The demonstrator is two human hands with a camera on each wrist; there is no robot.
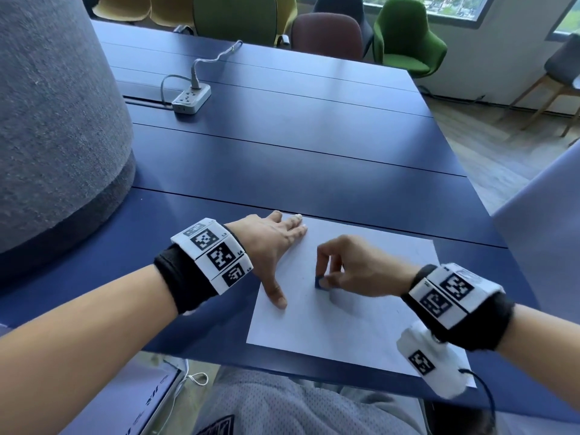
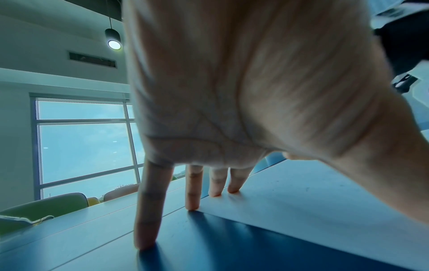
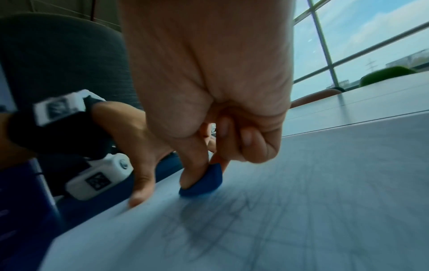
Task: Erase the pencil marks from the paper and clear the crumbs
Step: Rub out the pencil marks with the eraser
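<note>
Pinching a blue eraser [image 1: 321,282] against the paper [image 1: 361,328] near faint pencil marks [image 3: 209,225], the right hand [image 1: 351,266] works beside the left hand [image 1: 270,246], which presses flat, fingers spread, on the sheet's left edge, on a blue table [image 1: 298,146].

I saw the paper [image 1: 361,315] on the table [image 1: 298,152] near me. A power strip [image 1: 191,98] lay far behind, leftward.

Blue eraser [image 1: 320,283] on white, faintly pencilled paper [image 1: 361,321]
</note>
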